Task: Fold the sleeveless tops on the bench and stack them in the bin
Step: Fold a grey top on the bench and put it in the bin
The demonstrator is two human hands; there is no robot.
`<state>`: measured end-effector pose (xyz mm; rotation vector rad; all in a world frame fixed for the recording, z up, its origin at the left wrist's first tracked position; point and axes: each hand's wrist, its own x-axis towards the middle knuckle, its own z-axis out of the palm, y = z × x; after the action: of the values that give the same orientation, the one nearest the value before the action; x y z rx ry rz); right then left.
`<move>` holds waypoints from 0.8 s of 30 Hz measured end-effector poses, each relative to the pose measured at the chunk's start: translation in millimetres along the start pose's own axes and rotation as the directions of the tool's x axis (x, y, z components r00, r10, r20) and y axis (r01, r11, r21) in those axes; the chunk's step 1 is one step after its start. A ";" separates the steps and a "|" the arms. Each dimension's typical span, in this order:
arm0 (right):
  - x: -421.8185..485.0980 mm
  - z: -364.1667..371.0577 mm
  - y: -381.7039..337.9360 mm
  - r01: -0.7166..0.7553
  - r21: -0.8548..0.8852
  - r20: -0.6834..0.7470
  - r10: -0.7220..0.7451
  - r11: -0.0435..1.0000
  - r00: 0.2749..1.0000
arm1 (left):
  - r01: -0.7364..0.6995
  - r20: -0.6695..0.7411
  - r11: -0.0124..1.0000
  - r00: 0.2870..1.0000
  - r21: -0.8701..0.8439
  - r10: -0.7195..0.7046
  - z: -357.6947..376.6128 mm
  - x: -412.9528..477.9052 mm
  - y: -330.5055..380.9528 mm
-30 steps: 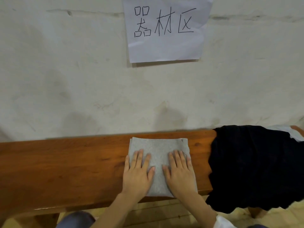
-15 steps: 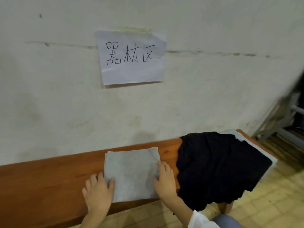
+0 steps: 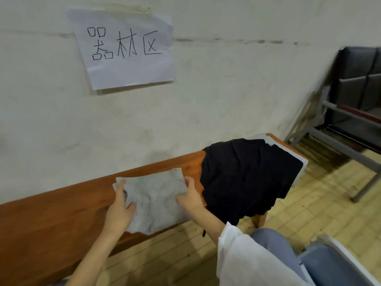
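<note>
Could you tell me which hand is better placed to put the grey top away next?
Probably the right hand: both grip the grey top, but what looks like the bin sits to its right.

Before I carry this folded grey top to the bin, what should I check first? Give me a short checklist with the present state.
1. Left hand grips the grey top at its left edge: ok.
2. Right hand grips its right edge: ok.
3. Fold lying flat: not ok, the cloth is wrinkled between the hands.
4. Gap between grey top and black garment: ok, bare bench shows there.
5. Bin location: cannot tell.
</note>
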<state>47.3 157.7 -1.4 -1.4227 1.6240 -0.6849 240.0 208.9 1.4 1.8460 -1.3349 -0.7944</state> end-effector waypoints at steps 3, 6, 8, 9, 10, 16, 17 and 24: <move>-7.3 -27.6 9.4 -0.036 0.066 0.045 0.033 0.997 0.998 | -0.056 0.163 0.997 0.986 0.061 0.046 7.8 5.0 14.8; -22.5 -62.0 17.8 -0.051 0.177 -0.008 0.054 0.983 0.999 | -0.120 0.251 0.990 0.963 0.067 0.100 27.2 4.5 46.8; -36.6 -92.5 27.7 -0.064 0.210 -0.102 0.087 0.976 0.991 | -0.157 0.270 0.987 0.952 0.035 0.142 48.9 -2.6 78.9; -48.8 -112.1 38.8 -0.065 0.228 -0.159 0.103 0.971 0.982 | -0.162 0.294 0.987 0.943 -0.002 0.155 66.2 -11.2 96.9; -54.4 -124.4 39.1 -0.058 0.243 -0.201 0.109 0.968 0.974 | -0.161 0.296 0.985 0.940 -0.061 0.172 72.6 -13.9 109.4; -125.1 -238.8 104.4 -0.097 0.461 -0.443 0.323 0.882 0.836 | -0.341 0.490 0.916 0.774 -0.213 0.401 175.1 -70.6 175.0; -138.1 -256.3 121.3 -0.101 0.506 -0.465 0.370 0.857 0.804 | -0.345 0.535 0.910 0.736 -0.231 0.415 197.0 -83.7 184.7; -211.3 -327.0 245.7 -0.252 0.575 -0.505 0.580 0.778 0.639 | -0.478 0.800 0.878 0.513 -0.035 0.311 344.4 -154.0 222.5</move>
<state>-360.6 371.1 3.5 -0.3846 2.0527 -1.2759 -196.6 243.4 4.8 1.1914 -2.3736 -1.3371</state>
